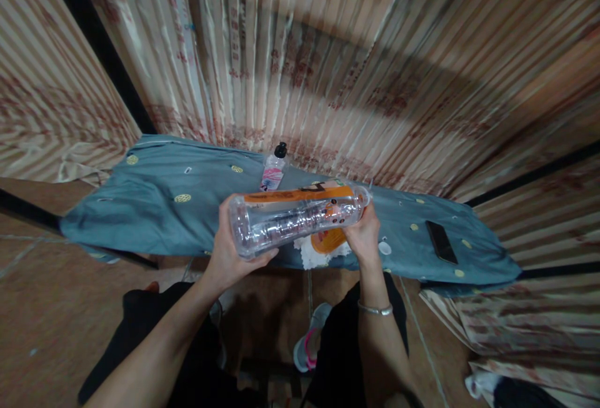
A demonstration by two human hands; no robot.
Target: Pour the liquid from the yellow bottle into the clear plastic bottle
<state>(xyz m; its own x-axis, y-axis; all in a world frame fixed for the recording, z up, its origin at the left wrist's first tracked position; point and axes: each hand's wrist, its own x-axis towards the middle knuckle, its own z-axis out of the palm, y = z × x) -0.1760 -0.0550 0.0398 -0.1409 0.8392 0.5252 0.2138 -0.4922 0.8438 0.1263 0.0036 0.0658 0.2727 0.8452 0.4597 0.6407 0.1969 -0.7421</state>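
Note:
A large clear plastic bottle [295, 217] with an orange and printed label lies sideways in the air between my hands. My left hand [234, 248] is closed round its broad base. At the narrow neck end, my right hand [364, 230] grips the bottle, and a silver bangle sits on that wrist. Below the bottle, partly hidden by it, an orange object [328, 240] rests on a white, ragged-edged sheet [309, 257] on the cloth. Behind the bottle stands a small clear bottle [273, 172] with a black cap and a pink label.
A blue-green patterned cloth [154, 189] covers the narrow table. A black phone [441, 242] lies toward its right end, and a small whitish disc [385, 248] near its front edge. Striped curtains [300, 70] hang behind. Dark metal poles [103, 45] flank the table.

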